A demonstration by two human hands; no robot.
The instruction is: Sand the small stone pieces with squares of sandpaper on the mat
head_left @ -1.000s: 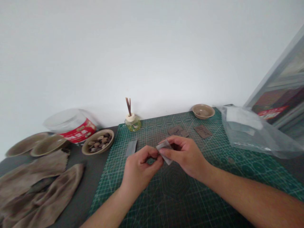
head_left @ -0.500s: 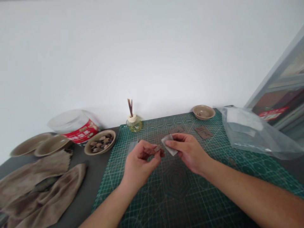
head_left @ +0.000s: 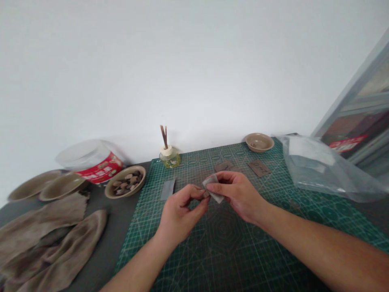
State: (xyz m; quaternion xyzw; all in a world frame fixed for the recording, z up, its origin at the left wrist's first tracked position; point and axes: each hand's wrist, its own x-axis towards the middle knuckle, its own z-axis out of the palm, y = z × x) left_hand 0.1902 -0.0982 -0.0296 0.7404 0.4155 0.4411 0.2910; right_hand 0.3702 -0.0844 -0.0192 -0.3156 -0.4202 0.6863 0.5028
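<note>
White wall [head_left: 194, 81] far; green cutting mat [head_left: 267, 259] near. Above mid-mat, the right hand [head_left: 240, 196] pinches a grey sheet [head_left: 217, 197]; the left hand [head_left: 180, 213] grips a small piece [head_left: 206, 194], apparently touching it. Support the piece firmly; hold the sheet flat.

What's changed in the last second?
The left hand and right hand drew apart, then closed up again, bringing the folded grey sheet back to the small brown piece pinched in the left. No visible release. Unmoved: reed diffuser, bowl of brown pieces, plastic bag, green cutting mat.
</note>
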